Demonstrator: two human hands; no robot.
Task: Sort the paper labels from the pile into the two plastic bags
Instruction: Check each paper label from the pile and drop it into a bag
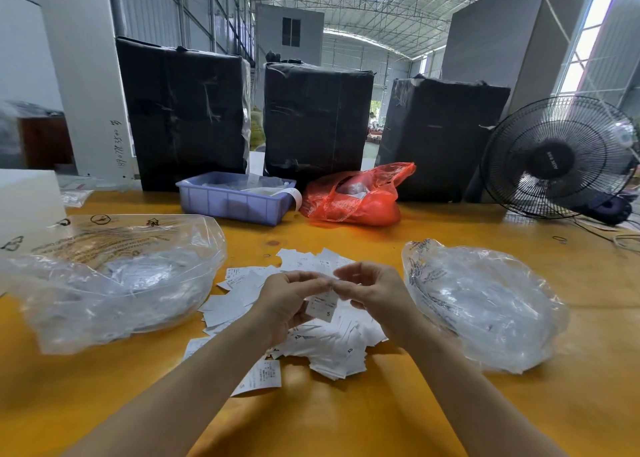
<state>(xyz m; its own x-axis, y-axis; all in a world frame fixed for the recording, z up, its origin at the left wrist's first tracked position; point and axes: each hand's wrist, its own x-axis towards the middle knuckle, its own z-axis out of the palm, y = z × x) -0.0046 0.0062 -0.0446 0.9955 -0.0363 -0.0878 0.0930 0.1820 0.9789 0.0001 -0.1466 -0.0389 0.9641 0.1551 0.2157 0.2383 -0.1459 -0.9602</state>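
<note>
Mid-sort, one tag up in the air between both hands

The small white paper label (323,306) printed with an S hung long-axis vertical above the scattered pile of white paper labels (294,321) on the yellow table (381,415). The left hand (289,299) and right hand (372,290) both seemed to pinch its top edge, fingers curled in tight. The big clear plastic bag (114,280) sat at 9 o'clock from the grip, the smaller crumpled clear plastic bag (485,304) at 3 o'clock, about equally near. Both looked to have white labels inside, though it's hazy through the plastic. Which bag takes S, can't tell.
</note>
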